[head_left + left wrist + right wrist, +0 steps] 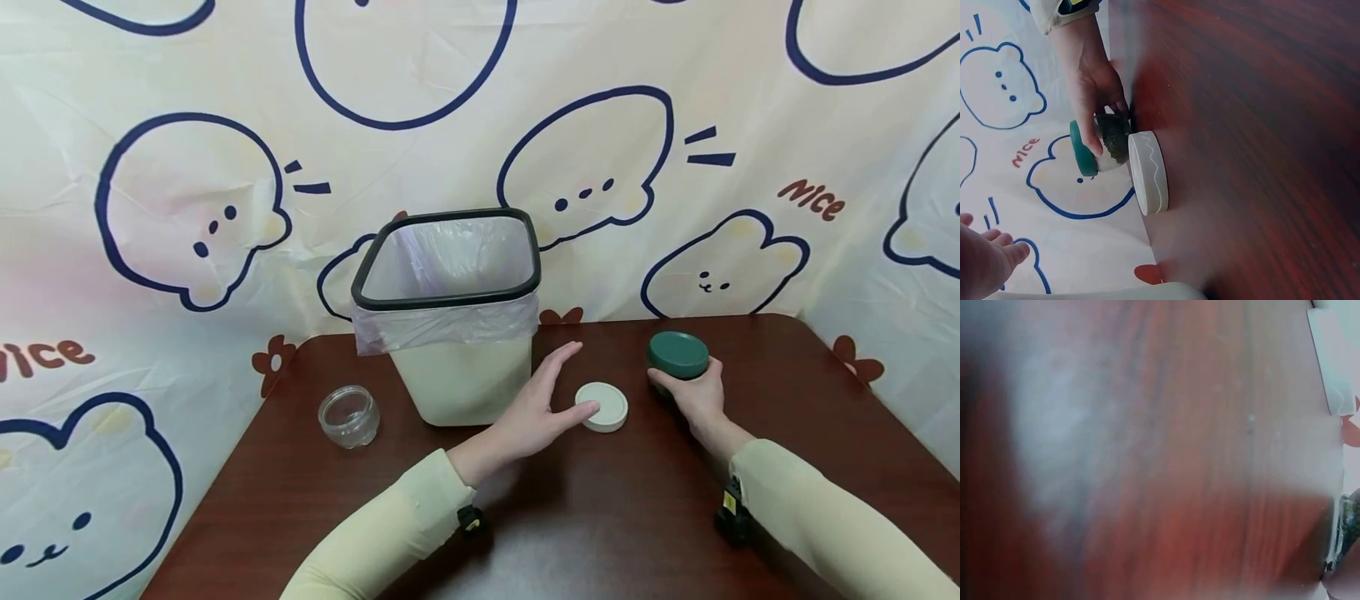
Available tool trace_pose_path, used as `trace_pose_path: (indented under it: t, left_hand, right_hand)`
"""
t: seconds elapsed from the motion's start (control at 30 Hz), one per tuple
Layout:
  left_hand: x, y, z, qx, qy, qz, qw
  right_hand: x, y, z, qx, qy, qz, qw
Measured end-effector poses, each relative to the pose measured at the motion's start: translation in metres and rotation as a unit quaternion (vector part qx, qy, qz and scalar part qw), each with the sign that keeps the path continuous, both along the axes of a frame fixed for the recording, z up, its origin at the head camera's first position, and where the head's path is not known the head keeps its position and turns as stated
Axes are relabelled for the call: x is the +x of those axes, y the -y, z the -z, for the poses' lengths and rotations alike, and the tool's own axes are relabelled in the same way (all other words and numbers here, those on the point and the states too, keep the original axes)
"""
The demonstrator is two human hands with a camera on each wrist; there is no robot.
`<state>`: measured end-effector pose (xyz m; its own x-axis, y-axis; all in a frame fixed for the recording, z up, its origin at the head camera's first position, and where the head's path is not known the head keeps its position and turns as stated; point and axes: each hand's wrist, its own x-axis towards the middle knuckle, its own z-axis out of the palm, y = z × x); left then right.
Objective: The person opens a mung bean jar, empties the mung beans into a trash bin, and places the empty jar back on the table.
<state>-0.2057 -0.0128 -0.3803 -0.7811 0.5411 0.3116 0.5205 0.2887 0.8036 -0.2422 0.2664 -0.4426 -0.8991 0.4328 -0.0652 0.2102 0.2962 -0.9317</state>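
My right hand (693, 396) grips a clear jar with a green lid (678, 354); in the left wrist view the jar (1115, 139) shows dark green contents, with fingers and thumb around its side. My left hand (528, 412) is spread, fingers straight, over the table beside a round white lid (604, 407). Its thumb overlaps the lid in the head view; whether they touch I cannot tell. The left wrist view shows the left hand (988, 259) apart from the white lid (1149, 172). A sliver of the jar (1349, 525) appears at the right wrist view's edge.
A bin (465, 379) with a black rim and a plastic liner stands behind my left hand. An open clear jar (349, 417) sits left of it on the brown table (585, 533). A patterned cloth (420, 175) hangs behind the table.
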Motion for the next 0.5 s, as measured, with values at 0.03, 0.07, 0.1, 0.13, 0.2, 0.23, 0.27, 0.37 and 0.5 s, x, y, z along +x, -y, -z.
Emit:
trace_pose_path:
  t: [0.03,0.07,0.1,0.13,0.2,0.23,0.27,0.37,0.5]
  left_hand:
    - [0.0,0.0,0.001,0.0,0.004,0.0,1.0]
    - [0.0,-0.001,0.001,0.001,0.008,-0.001,1.0]
    - [0.0,-0.001,0.002,0.001,0.011,-0.001,0.9999]
    - [-0.001,-0.002,0.002,0.003,0.014,-0.001,0.9999]
    - [-0.001,-0.002,0.002,0.005,0.018,-0.002,0.9998]
    - [-0.002,-0.003,0.002,0.007,0.02,-0.003,0.9998]
    - [-0.003,-0.003,0.002,0.008,0.021,-0.003,0.9998]
    - [-0.004,-0.004,0.002,0.011,0.025,-0.004,0.9996]
    - [-0.005,-0.004,-0.001,0.016,0.026,-0.006,0.9995]
  right_hand:
    - [0.002,0.0,0.0,0.003,0.001,-0.002,1.0]
    - [0.004,0.001,0.0,0.008,0.001,-0.007,0.9999]
    - [0.006,0.001,-0.001,0.011,0.0,-0.012,0.9999]
    - [0.008,0.001,-0.002,0.015,-0.001,-0.017,0.9997]
    - [0.013,0.0,-0.005,0.024,-0.007,-0.026,0.9994]
    - [0.016,-0.001,-0.007,0.028,-0.013,-0.031,0.999]
    - [0.018,-0.002,-0.009,0.034,-0.019,-0.034,0.9987]
    - [0.023,-0.008,-0.019,0.056,-0.045,-0.048,0.9962]
    - [0.026,-0.015,-0.034,0.093,-0.093,-0.078,0.9882]
